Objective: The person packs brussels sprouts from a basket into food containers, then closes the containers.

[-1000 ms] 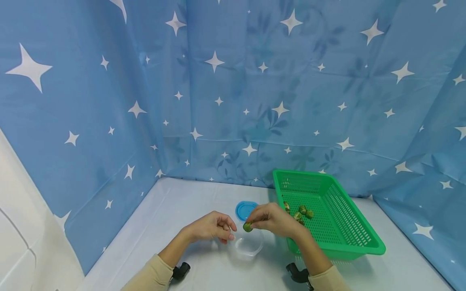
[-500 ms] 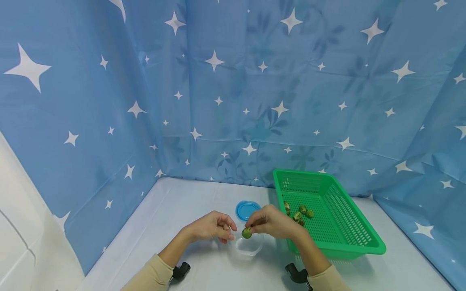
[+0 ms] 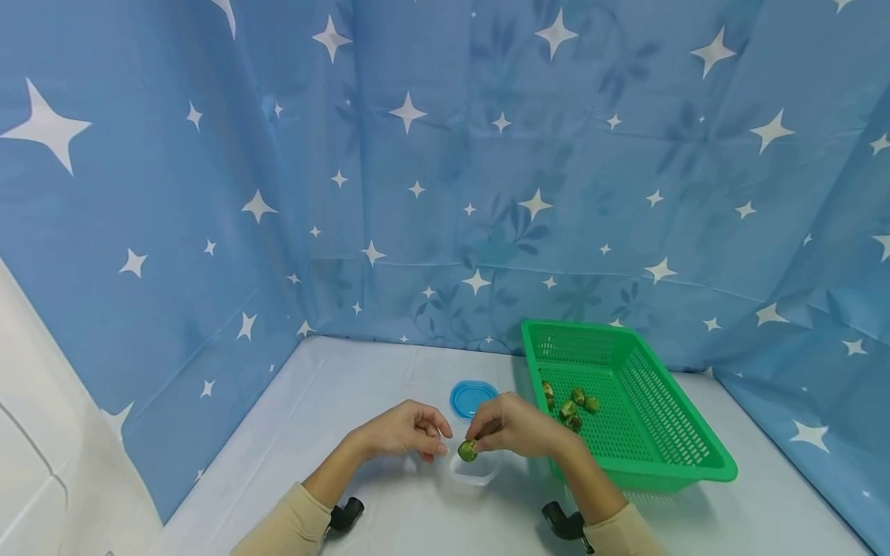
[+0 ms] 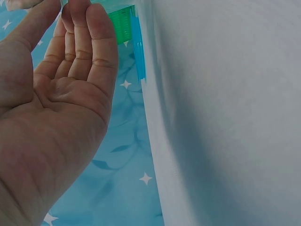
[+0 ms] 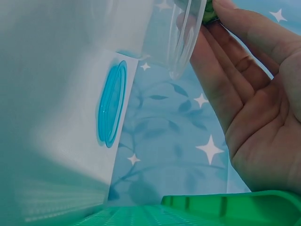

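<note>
My right hand (image 3: 514,426) pinches a Brussels sprout (image 3: 467,451) between thumb and fingers, over a small clear plastic container (image 3: 474,474). In the right wrist view the green sprout (image 5: 210,13) shows partly behind the clear container rim (image 5: 190,40). My left hand (image 3: 405,431) hovers at the container's left side with relaxed fingers and nothing in them. From the left wrist view its palm (image 4: 61,99) faces the camera; whether its fingertips touch the container cannot be told. A blue lid (image 3: 473,397) lies on the table just behind the container.
On the right stands a green perforated basket (image 3: 647,394), with several Brussels sprouts (image 3: 572,408) along its left side. A white cloth (image 3: 389,363) covers the table. Blue star-patterned curtains (image 3: 445,170) hang behind and at the sides.
The right hand has shifted slightly left and lower with the Brussels sprout, turning it a little. The left hand stays about where it was.
</note>
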Demonstrator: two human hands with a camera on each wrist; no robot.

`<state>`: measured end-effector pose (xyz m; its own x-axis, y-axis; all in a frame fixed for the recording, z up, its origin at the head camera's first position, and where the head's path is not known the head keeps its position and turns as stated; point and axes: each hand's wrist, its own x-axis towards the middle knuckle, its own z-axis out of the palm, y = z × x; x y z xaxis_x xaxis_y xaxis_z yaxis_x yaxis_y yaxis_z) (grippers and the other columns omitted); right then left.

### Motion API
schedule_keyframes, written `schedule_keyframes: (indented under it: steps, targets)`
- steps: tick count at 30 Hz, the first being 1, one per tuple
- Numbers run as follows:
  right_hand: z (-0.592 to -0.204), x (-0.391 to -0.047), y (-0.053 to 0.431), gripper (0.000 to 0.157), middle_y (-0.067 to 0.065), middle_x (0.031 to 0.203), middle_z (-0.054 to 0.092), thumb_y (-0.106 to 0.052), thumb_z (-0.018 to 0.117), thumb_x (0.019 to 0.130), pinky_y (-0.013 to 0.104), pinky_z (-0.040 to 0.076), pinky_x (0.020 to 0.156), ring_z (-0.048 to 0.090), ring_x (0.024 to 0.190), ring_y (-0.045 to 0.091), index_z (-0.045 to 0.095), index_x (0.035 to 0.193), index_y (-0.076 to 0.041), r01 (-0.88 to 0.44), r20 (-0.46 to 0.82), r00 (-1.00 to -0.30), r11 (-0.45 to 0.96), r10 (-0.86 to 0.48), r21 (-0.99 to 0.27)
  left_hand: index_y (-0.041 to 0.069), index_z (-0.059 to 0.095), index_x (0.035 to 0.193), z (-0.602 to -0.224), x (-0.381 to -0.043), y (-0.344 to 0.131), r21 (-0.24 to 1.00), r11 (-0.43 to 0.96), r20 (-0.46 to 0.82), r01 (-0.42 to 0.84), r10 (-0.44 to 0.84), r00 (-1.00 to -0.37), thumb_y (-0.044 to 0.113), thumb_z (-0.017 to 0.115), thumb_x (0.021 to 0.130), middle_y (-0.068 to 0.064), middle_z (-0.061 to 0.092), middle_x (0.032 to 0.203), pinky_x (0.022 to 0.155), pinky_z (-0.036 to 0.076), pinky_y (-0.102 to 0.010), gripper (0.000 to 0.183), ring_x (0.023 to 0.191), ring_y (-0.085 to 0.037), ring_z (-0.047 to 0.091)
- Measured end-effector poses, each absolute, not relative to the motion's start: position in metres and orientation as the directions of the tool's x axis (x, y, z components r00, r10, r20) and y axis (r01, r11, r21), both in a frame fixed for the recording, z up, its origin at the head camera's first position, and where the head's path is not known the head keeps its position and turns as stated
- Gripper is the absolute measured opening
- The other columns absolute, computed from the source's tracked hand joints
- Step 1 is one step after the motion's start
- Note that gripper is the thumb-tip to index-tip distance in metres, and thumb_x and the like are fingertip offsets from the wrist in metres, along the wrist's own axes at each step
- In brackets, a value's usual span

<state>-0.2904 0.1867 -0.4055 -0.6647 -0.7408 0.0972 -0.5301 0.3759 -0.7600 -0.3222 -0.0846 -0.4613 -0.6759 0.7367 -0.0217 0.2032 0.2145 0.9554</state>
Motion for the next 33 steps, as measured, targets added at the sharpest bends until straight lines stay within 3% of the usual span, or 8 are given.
schedule_keyframes:
  steps: [3, 6, 13, 33]
  targets:
    - [-0.403, -0.290, 0.186, 0.011, 0.007, 0.095, 0.079, -0.003, 0.080, 0.089, 0.025, 0.063, 0.074, 0.077, 0.084, 0.016, 0.082, 0.100, -0.007, -0.538, 0.090, -0.666, 0.394, -0.740, -0.745, -0.006, 0.069, 0.121, -0.459, -0.323, -0.084, 0.955, 0.213, -0.017, 0.209, 0.737, -0.675, 0.016, 0.078, 0.095, -0.019, 0.073, 0.089, 0.075, 0.062, -0.032, 0.036, 0.075, -0.016, 0.072]
    - [-0.403, -0.291, 0.186, 0.011, 0.005, 0.093, 0.079, -0.003, 0.081, 0.089, 0.025, 0.063, 0.073, 0.076, 0.082, 0.014, 0.082, 0.098, -0.008, -0.547, 0.089, -0.667, 0.404, -0.740, -0.733, -0.007, 0.068, 0.121, -0.458, -0.323, -0.083, 0.955, 0.208, -0.012, 0.212, 0.739, -0.674, 0.016, 0.078, 0.095, -0.022, 0.073, 0.090, 0.075, 0.062, -0.032, 0.037, 0.075, -0.015, 0.071]
    - [-0.410, -0.293, 0.184, 0.010, 0.005, 0.094, 0.080, -0.004, 0.081, 0.089, 0.026, 0.063, 0.075, 0.076, 0.083, 0.009, 0.082, 0.098, -0.008, -0.552, 0.075, -0.652, 0.405, -0.754, -0.729, -0.004, 0.070, 0.120, -0.460, -0.323, -0.085, 0.955, 0.217, -0.027, 0.201, 0.741, -0.671, 0.016, 0.079, 0.094, -0.001, 0.074, 0.085, 0.076, 0.063, -0.033, 0.035, 0.078, -0.016, 0.073]
    - [-0.419, -0.289, 0.171, 0.010, 0.005, 0.089, 0.079, -0.001, 0.083, 0.087, 0.020, 0.060, 0.071, 0.072, 0.079, 0.004, 0.079, 0.094, -0.008, -0.539, 0.013, -0.672, 0.477, -0.740, -0.694, -0.004, 0.069, 0.120, -0.462, -0.322, -0.086, 0.953, 0.222, -0.025, 0.206, 0.735, -0.678, 0.017, 0.081, 0.093, -0.002, 0.074, 0.084, 0.077, 0.063, -0.037, 0.036, 0.077, -0.017, 0.073]
